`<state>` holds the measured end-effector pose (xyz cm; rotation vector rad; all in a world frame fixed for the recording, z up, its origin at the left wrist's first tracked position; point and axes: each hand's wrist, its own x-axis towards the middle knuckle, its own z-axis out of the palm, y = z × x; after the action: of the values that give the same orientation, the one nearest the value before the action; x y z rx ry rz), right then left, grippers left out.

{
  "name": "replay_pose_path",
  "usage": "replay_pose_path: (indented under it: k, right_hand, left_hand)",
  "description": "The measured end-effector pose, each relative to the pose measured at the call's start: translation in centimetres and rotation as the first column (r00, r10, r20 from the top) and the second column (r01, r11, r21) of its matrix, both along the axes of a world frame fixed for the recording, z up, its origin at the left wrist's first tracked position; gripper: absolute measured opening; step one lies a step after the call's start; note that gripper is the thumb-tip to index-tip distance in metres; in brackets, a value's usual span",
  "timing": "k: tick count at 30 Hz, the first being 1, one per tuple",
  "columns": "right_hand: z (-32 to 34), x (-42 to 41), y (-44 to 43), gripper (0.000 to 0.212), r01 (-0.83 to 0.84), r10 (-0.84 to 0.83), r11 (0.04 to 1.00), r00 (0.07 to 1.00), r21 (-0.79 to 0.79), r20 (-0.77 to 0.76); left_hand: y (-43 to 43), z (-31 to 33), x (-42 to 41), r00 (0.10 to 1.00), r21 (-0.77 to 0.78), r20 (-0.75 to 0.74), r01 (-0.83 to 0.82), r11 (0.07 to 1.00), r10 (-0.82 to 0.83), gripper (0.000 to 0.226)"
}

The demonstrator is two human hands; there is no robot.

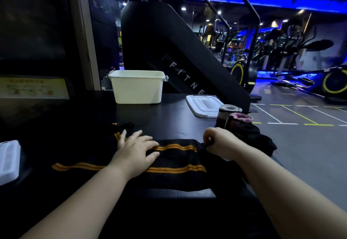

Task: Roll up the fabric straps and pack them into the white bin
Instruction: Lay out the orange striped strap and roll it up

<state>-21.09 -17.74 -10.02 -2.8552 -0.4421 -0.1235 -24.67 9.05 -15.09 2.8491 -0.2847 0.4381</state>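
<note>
Working position: a dark, smooth-topped surface point(169, 118) in a dimly lit gym.

Item in hand: a black strap point(178, 158) of woven fabric with paired orange stripes lies flat across the near part of the surface. It shows as two striped runs, one behind the other. In this light I cannot tell whether that is one strap folded back or two laid side by side.

Left hand point(135, 150): released, with fingers straight and spread, and the palm pressing down on the strap near its middle. Judged purpose: to pin the cloth flat and taut so that a roll starts tight.

Right hand point(216, 141): fingers curled, pinching the strap's right-hand end at the far edge. Judged purpose: to turn that end over and begin the roll towards the left hand.

Finished work: several rolled straps point(244, 126) stand together at the right edge of the surface. One is pale grey, one pinkish and at least two are black, all soft cylinders standing on end. They sit close to the right hand, presumably staged there for packing.

Container: the white bin point(137, 88) is rigid plastic, rectangular and open-topped. It stands at the far side of the surface, well apart from the strap, and its contents are not visible. Its lid point(203, 106) lies flat to the bin's right, just behind the rolls.

Other: a white ribbed plastic case point(8, 159) lies at the left edge.
</note>
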Motion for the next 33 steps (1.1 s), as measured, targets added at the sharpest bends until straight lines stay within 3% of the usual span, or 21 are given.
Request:
replay_pose_path:
  k: [9,12,17,22,25,31,33]
  right_hand:
    - [0.7,-1.0,-2.3,0.031,0.005,0.002,0.981,0.999,-0.193,0.039]
    - [0.3,-1.4,-2.0,0.030,0.004,0.006,0.951,0.999,-0.309,0.031]
    - [-0.2,-1.6,-1.1,0.028,0.056,-0.045,0.942,0.998,-0.330,0.042]
    - [0.0,-2.4,0.2,0.029,0.049,0.056,0.902,0.972,-0.430,0.228]
    - [0.3,-3.0,2.4,0.035,-0.039,0.129,0.944,0.957,-0.326,0.260]
    - [-2.3,-2.6,6.5,0.029,-0.162,0.171,0.983,0.978,-0.088,0.115]
    - [-3.0,-2.3,7.2,0.036,-0.173,0.173,0.985,0.981,-0.011,0.088]
  left_hand:
    - [-0.2,-0.1,-0.2,0.999,-0.016,0.044,0.016,1.000,-0.015,0.043]
    - [-0.3,-0.2,-0.1,0.999,-0.022,0.018,0.030,0.999,-0.030,0.046]
    - [-0.1,-0.4,0.2,0.995,-0.060,-0.095,0.035,0.998,-0.040,0.043]
    - [0.0,-0.6,0.4,0.986,-0.082,-0.159,0.047,0.996,-0.059,0.044]
    - [-0.2,-0.3,0.5,0.983,-0.033,-0.174,0.052,0.998,-0.057,0.045]
    - [-0.6,0.0,0.1,0.979,-0.006,-0.199,0.038,0.999,-0.039,0.045]
    - [-0.7,0.2,0.1,0.977,0.004,-0.209,0.049,0.999,-0.047,0.043]
